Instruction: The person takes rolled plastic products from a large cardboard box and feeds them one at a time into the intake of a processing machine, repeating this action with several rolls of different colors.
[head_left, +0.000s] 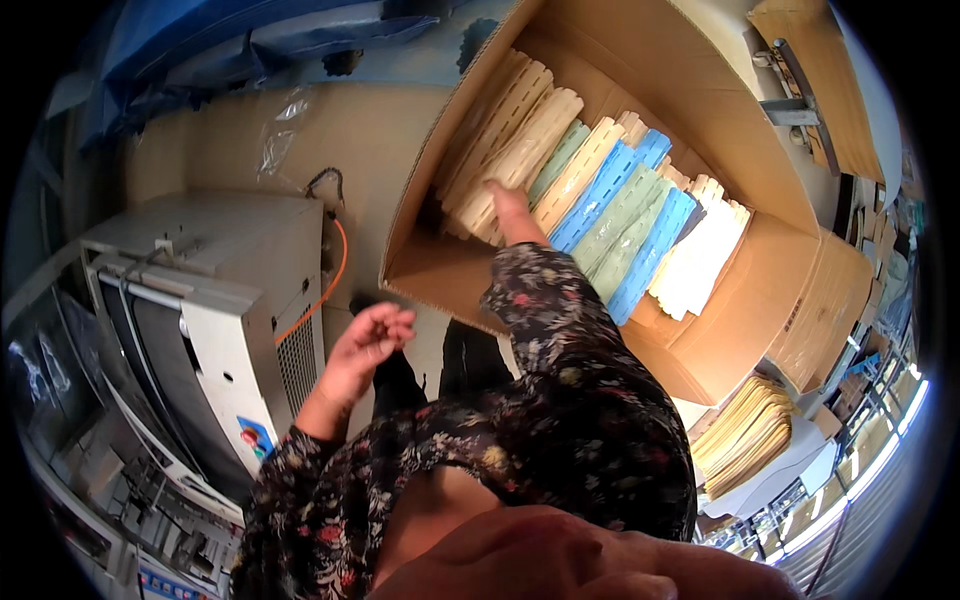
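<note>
A large open cardboard box (600,60) stands in front of me, holding a row of bundles with slotted edges. My right hand (515,213) reaches into it and grips the side of a cream bundle (530,130); some of its fingers are hidden. Next to that one, on the right, are a green bundle (558,163), another cream bundle (580,172) and a blue bundle (594,195). Clear wrap shines on a wider green bundle (622,222). My left hand (368,345) hovers outside the box near its lower left corner, fingers loosely bent and apart, with nothing visible in it.
At the left stands a grey machine (210,255) with a dark belt and an orange cable (343,250). Blue sheeting (240,45) hangs over the far left. A stack of tan sheets (745,435) lies at the lower right, beside another cardboard box (825,310).
</note>
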